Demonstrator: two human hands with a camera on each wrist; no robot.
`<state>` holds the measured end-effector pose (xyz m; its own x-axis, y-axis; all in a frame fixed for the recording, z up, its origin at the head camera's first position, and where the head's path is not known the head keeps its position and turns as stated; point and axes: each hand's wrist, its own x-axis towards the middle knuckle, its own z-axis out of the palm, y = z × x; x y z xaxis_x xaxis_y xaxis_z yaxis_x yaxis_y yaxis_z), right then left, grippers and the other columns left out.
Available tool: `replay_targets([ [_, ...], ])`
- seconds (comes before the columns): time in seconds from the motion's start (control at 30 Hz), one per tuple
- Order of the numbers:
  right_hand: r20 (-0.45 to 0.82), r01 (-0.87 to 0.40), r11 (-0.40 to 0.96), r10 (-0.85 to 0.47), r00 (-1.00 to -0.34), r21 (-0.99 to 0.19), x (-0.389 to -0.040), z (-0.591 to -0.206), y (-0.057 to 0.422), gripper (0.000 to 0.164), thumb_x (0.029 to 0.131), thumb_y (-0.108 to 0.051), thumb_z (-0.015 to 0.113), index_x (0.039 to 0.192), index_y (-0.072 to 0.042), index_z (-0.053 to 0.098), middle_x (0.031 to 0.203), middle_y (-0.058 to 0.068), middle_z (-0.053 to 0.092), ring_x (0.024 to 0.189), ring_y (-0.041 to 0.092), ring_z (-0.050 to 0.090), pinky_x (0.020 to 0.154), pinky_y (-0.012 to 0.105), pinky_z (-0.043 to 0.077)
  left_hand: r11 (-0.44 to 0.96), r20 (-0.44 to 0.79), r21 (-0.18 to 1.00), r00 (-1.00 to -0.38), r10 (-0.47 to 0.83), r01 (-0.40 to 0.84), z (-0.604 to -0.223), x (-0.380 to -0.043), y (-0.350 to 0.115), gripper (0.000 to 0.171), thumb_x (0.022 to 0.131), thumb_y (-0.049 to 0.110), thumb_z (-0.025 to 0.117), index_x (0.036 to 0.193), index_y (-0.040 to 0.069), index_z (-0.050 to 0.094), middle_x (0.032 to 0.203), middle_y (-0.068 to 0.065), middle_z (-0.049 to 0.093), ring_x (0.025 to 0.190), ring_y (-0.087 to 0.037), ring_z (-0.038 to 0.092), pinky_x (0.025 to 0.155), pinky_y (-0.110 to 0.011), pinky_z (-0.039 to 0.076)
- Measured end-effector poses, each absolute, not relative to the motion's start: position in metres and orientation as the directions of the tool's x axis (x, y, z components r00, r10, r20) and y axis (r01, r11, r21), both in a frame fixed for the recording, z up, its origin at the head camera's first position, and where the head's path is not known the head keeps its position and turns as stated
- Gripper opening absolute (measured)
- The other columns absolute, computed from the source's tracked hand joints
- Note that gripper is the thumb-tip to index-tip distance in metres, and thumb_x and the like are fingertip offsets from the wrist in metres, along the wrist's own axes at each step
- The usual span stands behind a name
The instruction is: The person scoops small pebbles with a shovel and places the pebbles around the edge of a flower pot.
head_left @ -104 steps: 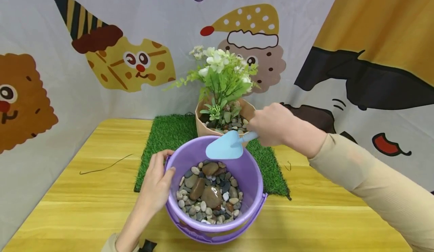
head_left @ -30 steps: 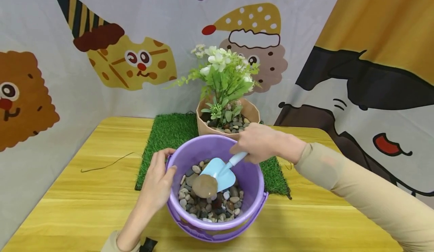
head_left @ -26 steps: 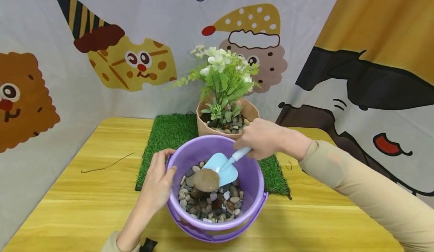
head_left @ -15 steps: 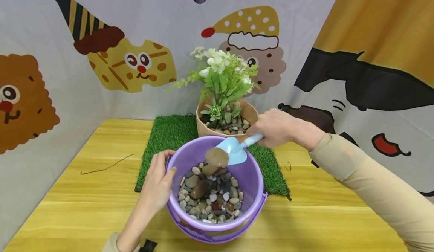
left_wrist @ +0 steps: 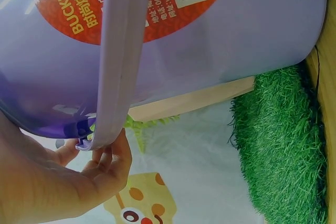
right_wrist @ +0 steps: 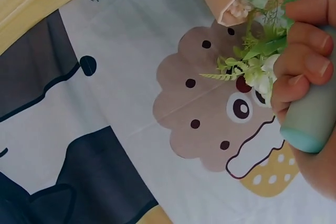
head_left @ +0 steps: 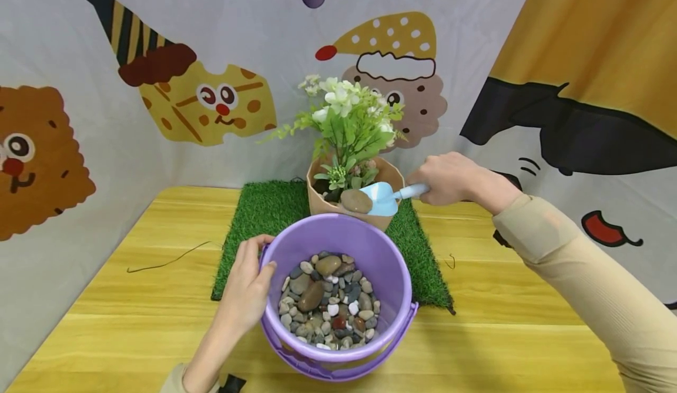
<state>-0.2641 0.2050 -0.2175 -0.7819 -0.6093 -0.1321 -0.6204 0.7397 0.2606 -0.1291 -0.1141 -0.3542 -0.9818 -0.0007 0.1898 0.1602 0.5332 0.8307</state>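
In the head view my right hand point(head_left: 446, 177) grips the handle of a light blue toy shovel point(head_left: 383, 199). A large smooth brown stone point(head_left: 357, 201) lies on its blade, over the near rim of the peach flowerpot point(head_left: 346, 210). The right wrist view shows my fingers curled round the handle point(right_wrist: 310, 114). My left hand point(head_left: 247, 287) holds the left rim of a purple bucket point(head_left: 394, 269), thumb inside and fingers outside; the left wrist view shows it beside the bucket's handle point(left_wrist: 118, 66). Wet pebbles point(head_left: 328, 305) and several bigger stones cover the bucket's bottom.
White-flowered greenery point(head_left: 344, 117) rises from the pot, which stands on a green turf mat point(head_left: 259, 211) behind the bucket. The yellow wooden table point(head_left: 158, 299) backs onto a cartoon-printed cloth point(head_left: 222, 17). A thin dark wire point(head_left: 168, 262) lies at left.
The shovel scooped a large brown stone in the bucket, then rose up and away over the rim to the flowerpot. My left hand has stayed on the bucket's rim.
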Motion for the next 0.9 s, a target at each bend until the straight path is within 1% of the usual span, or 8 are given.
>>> replay_targets([
  [0.13,-0.139,-0.586,0.766,-0.571,-0.809,0.265,-0.268,-0.216,0.204,0.009,0.074,-0.017,0.061,0.070,-0.024,0.056,0.055,-0.004,0.040,0.050,0.013,0.035,0.045,0.025,0.027,0.537,0.191,0.829,-0.982,-0.008,0.157,-0.355,-0.129,-0.114,0.037,0.089,0.009,0.045,0.126,0.006,0.042,0.117,-0.014,0.046,0.099,-0.028,0.052,0.081,-0.044,0.052],
  [0.3,-0.153,-0.556,0.786,-0.535,-0.831,0.271,-0.272,-0.215,0.197,0.014,0.072,-0.016,0.060,0.063,-0.022,0.052,0.056,-0.003,0.040,0.051,0.014,0.035,0.045,0.025,0.028,0.533,0.195,0.830,-0.981,-0.004,0.163,-0.355,-0.129,-0.114,0.037,0.089,0.009,0.045,0.126,0.005,0.042,0.116,-0.014,0.046,0.099,-0.028,0.052,0.081,-0.044,0.052],
  [0.43,-0.166,-0.544,0.779,-0.519,-0.839,0.313,-0.275,-0.215,0.187,0.014,0.070,-0.013,0.057,0.061,-0.021,0.050,0.057,-0.002,0.040,0.053,0.014,0.035,0.046,0.026,0.028,0.529,0.193,0.833,-0.981,-0.004,0.162,-0.356,-0.129,-0.114,0.037,0.089,0.009,0.044,0.126,0.006,0.043,0.116,-0.014,0.047,0.099,-0.027,0.052,0.082,-0.044,0.051],
  [0.6,-0.174,-0.528,0.765,-0.501,-0.848,0.369,-0.277,-0.216,0.174,0.015,0.070,-0.007,0.055,0.062,-0.019,0.052,0.060,-0.001,0.046,0.054,0.015,0.039,0.045,0.027,0.031,0.529,0.189,0.834,-0.982,-0.008,0.156,-0.357,-0.129,-0.114,0.037,0.089,0.009,0.045,0.126,0.006,0.043,0.116,-0.014,0.047,0.099,-0.027,0.052,0.083,-0.045,0.051],
  [0.7,-0.170,-0.513,0.763,-0.489,-0.856,0.393,-0.278,-0.218,0.166,0.012,0.073,-0.014,0.059,0.064,-0.018,0.054,0.062,0.000,0.050,0.054,0.016,0.042,0.044,0.028,0.034,0.530,0.193,0.833,-0.981,-0.008,0.159,-0.357,-0.128,-0.114,0.037,0.089,0.009,0.045,0.126,0.006,0.043,0.115,-0.014,0.047,0.099,-0.027,0.052,0.083,-0.045,0.051],
  [0.73,-0.172,-0.503,0.765,-0.476,-0.862,0.402,-0.278,-0.218,0.164,0.011,0.074,-0.018,0.061,0.065,-0.019,0.055,0.063,0.000,0.052,0.055,0.016,0.043,0.044,0.028,0.035,0.529,0.192,0.833,-0.981,-0.008,0.159,-0.357,-0.128,-0.114,0.037,0.089,0.009,0.045,0.126,0.006,0.043,0.115,-0.014,0.047,0.099,-0.027,0.052,0.082,-0.045,0.051],
  [0.8,-0.173,-0.491,0.765,-0.464,-0.869,0.417,-0.280,-0.220,0.160,0.005,0.075,-0.026,0.063,0.077,-0.021,0.064,0.067,0.000,0.056,0.056,0.015,0.045,0.044,0.028,0.037,0.528,0.194,0.833,-0.981,-0.006,0.161,-0.356,-0.128,-0.114,0.037,0.089,0.009,0.045,0.126,0.006,0.043,0.116,-0.014,0.047,0.099,-0.027,0.052,0.082,-0.045,0.052],
  [0.9,-0.177,-0.475,0.762,-0.445,-0.878,0.441,-0.281,-0.222,0.155,0.015,0.076,-0.031,0.063,0.089,-0.024,0.068,0.071,0.000,0.059,0.058,0.015,0.048,0.044,0.029,0.039,0.529,0.191,0.833,-0.981,-0.005,0.160,-0.356,-0.128,-0.114,0.037,0.089,0.009,0.045,0.126,0.006,0.043,0.117,-0.014,0.046,0.099,-0.028,0.052,0.082,-0.044,0.052],
])
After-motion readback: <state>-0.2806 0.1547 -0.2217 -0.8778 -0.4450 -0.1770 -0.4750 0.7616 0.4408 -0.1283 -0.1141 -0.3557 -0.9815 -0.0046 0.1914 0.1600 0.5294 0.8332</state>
